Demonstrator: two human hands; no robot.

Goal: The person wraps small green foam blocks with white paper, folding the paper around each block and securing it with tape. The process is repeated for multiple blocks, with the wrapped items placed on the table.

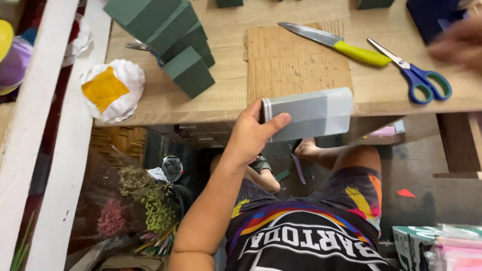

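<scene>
The left hand (253, 133) is holding a grey rectangular box (309, 114) by its left end, with the thumb lying across the front face and the fingers behind, so the grip is closing firmly around the box. The box is lying sideways in the air, just in front of the near edge of the wooden surface (226, 90), and it is partly covering the lower edge of a flat cardboard sheet (291, 65) which is resting on that surface.

The right hand (459, 42) is appearing blurred at the upper right edge, above the surface and near a dark blue object (429, 17); I cannot tell if its grip is wide or narrow, or if it is touching anything.

A knife with a yellow handle (336, 44) is lying across the upper right corner of the cardboard. Blue scissors (414, 73) are lying just to the right of the knife. A stack of dark green foam blocks (170, 40) is standing at the left part of the surface, and a white paper flower with a yellow centre (111, 90) is lying near the left edge.
</scene>
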